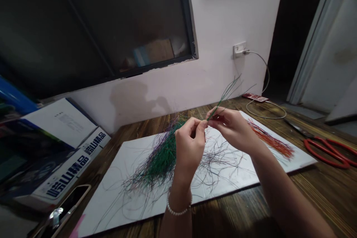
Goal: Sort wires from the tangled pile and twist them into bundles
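My left hand (190, 139) and my right hand (230, 126) meet above a white board (117, 160), fingers pinched on a few thin green strands (223, 98). The strands' free ends fan out up and to the right of my right hand. Behind and left of my left hand lies a large tangled pile of green and purple strands (161, 156), partly hidden by that hand. Looser dark strands (220, 158) are scattered on the board below my right hand. An orange and red bundle of strands (272, 139) rests at the board's right end.
Red-handled scissors (329, 150) lie on the wooden table (228, 212) at the right. A charging cable (267, 70) runs from the wall socket (240, 50) past a red device (255, 97). Boxes (69, 167) and a phone (69, 202) stand at the left.
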Demonstrator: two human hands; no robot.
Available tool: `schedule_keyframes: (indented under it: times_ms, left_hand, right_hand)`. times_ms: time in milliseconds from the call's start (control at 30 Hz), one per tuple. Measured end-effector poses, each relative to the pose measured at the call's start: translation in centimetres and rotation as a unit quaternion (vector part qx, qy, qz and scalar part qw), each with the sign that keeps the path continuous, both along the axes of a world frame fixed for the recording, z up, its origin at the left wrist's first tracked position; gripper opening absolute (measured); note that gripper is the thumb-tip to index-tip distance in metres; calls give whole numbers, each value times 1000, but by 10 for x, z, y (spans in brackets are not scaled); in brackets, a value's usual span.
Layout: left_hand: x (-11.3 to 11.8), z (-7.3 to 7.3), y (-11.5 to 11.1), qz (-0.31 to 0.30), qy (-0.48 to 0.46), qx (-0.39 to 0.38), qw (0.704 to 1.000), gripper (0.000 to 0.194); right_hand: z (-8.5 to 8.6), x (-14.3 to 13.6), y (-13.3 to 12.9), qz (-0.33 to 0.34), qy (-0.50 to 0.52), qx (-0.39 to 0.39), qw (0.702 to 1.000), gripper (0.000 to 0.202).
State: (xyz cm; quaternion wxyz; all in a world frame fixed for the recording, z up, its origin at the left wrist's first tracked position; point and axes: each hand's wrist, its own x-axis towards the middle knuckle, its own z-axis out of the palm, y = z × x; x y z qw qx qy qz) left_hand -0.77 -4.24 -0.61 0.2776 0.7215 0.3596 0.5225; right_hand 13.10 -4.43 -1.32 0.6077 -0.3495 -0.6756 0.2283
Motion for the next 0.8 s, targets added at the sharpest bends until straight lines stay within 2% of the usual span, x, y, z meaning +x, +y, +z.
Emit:
schedule_keyframes:
  times_ms: [100, 233, 367, 500, 633, 800]
  left_hand:
    - [1, -2, 2, 15, -9, 22, 1000, 21]
    - [4, -4, 4, 44, -17, 116, 992, 11]
    - [4, -7, 3, 73, 30, 246, 966, 4]
    - [5, -9, 1, 120, 35, 328, 936, 11]
    - [6, -10, 1, 148, 49, 383, 910, 14]
    - [7, -7, 1, 152, 54, 410, 898, 16]
  right_hand:
    - [1, 0, 1, 2, 14, -27, 1000, 2]
    - [3, 0, -1, 54, 62, -64, 995, 16]
    - [5, 1, -3, 90, 102, -75, 988, 24]
    - [7, 1, -6, 110, 128, -76, 983, 25]
    - [8, 0, -8, 118, 142, -55, 981, 24]
    - [8, -1, -9, 110, 139, -29, 984, 14]
